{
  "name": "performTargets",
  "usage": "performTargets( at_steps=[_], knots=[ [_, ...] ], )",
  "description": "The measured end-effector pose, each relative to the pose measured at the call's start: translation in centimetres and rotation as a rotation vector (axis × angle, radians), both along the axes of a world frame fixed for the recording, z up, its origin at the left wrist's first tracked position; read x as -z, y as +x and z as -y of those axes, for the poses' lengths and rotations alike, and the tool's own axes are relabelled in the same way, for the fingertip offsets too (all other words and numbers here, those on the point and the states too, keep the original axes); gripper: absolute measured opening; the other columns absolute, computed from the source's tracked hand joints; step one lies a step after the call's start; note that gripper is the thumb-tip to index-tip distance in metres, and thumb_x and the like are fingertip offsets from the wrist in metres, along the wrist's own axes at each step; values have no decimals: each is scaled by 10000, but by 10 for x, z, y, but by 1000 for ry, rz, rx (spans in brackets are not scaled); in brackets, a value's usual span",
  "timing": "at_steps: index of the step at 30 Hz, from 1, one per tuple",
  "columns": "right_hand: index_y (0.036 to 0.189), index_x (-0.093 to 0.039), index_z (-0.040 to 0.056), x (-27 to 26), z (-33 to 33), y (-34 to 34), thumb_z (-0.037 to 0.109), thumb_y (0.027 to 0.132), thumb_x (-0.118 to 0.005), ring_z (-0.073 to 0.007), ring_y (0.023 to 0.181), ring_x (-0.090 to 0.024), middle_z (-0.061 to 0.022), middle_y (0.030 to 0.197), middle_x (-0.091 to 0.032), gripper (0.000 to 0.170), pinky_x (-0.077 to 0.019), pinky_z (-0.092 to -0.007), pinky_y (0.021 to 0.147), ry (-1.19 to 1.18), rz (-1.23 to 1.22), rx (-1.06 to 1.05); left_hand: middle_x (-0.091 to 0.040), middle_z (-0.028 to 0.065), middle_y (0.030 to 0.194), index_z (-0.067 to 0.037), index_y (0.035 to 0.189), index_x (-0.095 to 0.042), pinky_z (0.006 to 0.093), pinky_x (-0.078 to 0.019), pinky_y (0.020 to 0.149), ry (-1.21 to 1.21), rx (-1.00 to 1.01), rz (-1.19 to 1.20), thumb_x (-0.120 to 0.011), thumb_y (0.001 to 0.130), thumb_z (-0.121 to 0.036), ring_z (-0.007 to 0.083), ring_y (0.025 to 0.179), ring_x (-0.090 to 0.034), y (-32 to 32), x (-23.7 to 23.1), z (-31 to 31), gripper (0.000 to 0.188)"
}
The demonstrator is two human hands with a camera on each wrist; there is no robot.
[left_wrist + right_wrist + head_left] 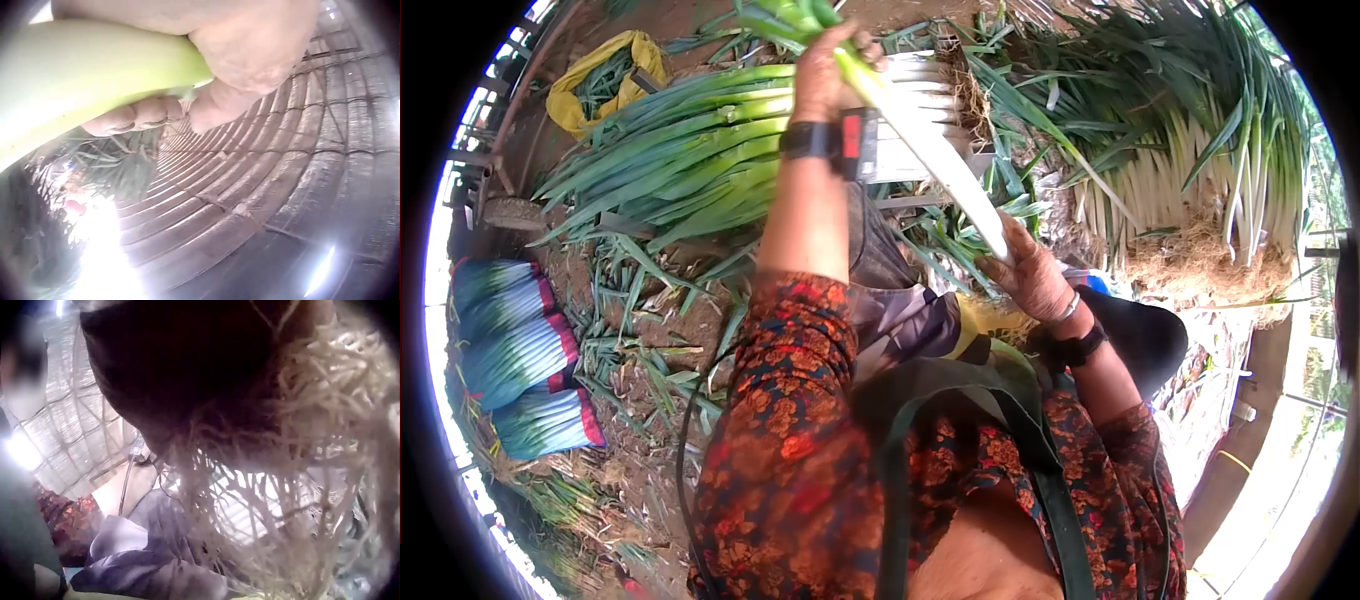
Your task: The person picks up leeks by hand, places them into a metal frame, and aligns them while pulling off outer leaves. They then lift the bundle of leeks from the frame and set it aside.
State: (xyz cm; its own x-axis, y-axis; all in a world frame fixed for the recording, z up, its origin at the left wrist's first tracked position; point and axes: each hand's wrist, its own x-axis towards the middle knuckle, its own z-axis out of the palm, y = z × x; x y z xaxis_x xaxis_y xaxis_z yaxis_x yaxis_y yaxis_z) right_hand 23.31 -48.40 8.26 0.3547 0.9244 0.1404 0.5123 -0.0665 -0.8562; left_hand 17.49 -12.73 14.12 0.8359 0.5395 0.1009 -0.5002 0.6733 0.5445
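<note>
A long leek (pixel 925 140) slants across the head view, its white shank running down to the right and its green leaves at the top. My left hand (pixel 825 78) grips it where white turns to green. In the left wrist view, the fingers (pixel 150 112) and thumb wrap round the pale green stalk (pixel 94 69). Lower down, my right hand (pixel 1037 275) holds the root end. Stringy roots (pixel 250 506) hang beside that hand in the right wrist view, and its dark blurred shape fills the top. Trimmed leeks (pixel 730 140) lie side by side just beyond the left hand.
Untrimmed leeks (pixel 1200 150) with bushy roots are heaped at the right. Bundled leeks (pixel 520 340) lie on the ground at the left. A yellow sack (pixel 565 95) of leaves stands at the upper left. Cut leaves (pixel 635 280) litter the ground.
</note>
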Motion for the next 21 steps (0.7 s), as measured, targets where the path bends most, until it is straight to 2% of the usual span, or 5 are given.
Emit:
performTargets(
  at_steps=[7, 13, 16, 18, 21],
  knots=[
    [1349, -436, 147, -14, -90, 3, 236, 826, -700, -373, 962, -626, -190, 1073, -622, 592, -518, -458, 812, -56, 331, -1, -516, 40, 785, -71, 888, -524, 412, -471, 775, 95, -424, -24, -656, 860, -139, 185, 771, -503, -121, -5, -41, 151],
    [1295, -485, 247, -10, -195, 25, 335, 870, -628, -336, 941, -620, -138, 1038, -617, 457, -480, -483, 821, -132, 620, 49, -619, 86, 948, -47, 959, -557, 493, -491, 939, -3, -669, -125, -658, 877, -164, 264, 919, -611, -178, 10, -72, 174],
    [1290, -524, 276, -5, -219, 41, 290, 852, -665, -376, 963, -605, -140, 1033, -593, 461, -498, -462, 850, -181, 686, 0, -651, 105, 1039, -49, 1014, -579, 421, -549, 860, -1, -498, -323, -686, 869, -178, 243, 954, -636, -193, 58, -91, 222],
    [1320, -522, 229, 9, -223, 56, 290, 842, -669, -366, 1108, -543, -140, 1152, -573, 504, -463, -454, 937, -377, 758, -14, -655, 112, 1082, -30, 1104, -588, 401, -526, 897, -165, -396, -349, -694, 867, -183, 238, 983, -630, -190, 121, -98, 301],
    [1325, -537, 154, 37, -213, 81, 306, 830, -679, -355, 1202, -486, -138, 1248, -547, 537, -414, -427, 1021, -473, 750, -69, -664, 103, 1085, -12, 1112, -613, 380, -477, 944, -143, -528, -390, -700, 871, -184, 226, 1035, -609, -167, 128, -60, 309]
  ],
)
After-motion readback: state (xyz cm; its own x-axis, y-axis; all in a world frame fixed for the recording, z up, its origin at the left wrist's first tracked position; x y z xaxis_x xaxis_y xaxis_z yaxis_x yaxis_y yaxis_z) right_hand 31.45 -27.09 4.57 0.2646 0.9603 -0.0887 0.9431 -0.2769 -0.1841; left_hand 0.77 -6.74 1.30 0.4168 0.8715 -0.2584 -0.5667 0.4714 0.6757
